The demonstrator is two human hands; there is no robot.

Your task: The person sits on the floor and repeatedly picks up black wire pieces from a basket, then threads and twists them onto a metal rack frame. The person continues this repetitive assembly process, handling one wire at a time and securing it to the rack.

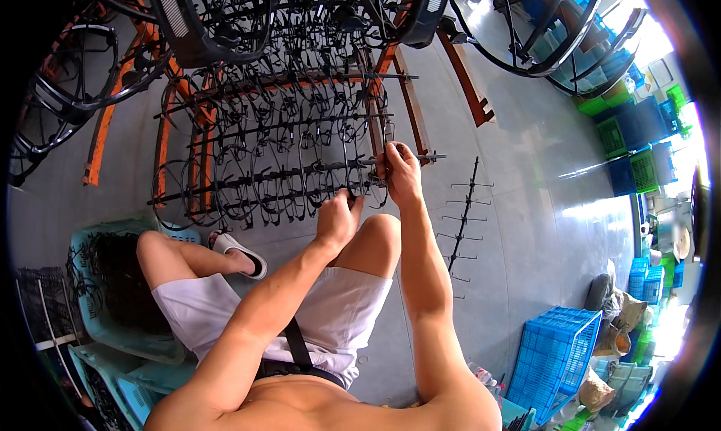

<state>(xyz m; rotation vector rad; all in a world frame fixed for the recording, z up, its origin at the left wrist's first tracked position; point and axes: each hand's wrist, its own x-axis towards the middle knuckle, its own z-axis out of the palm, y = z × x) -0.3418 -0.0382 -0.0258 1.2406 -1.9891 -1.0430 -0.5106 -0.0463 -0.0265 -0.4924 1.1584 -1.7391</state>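
Note:
In front of me stands an orange metal rack (201, 168) with black bars (251, 177) across it. Many thin, curved black parts (255, 206) hang from the bars in rows. My left hand (338, 219) is closed at the lower right of these rows, thumb and fingers together around something small and dark. Just above and to its right, my right hand (402, 174) pinches at the right end of a bar. Its fingertips hide most of what they hold.
A black rod with cross prongs (464, 224) lies on the grey floor to the right. Left of my legs is a teal basket (124, 341) of dark parts. A blue crate (552, 360) stands at lower right. Large black hoop-shaped parts (526, 67) hang overhead.

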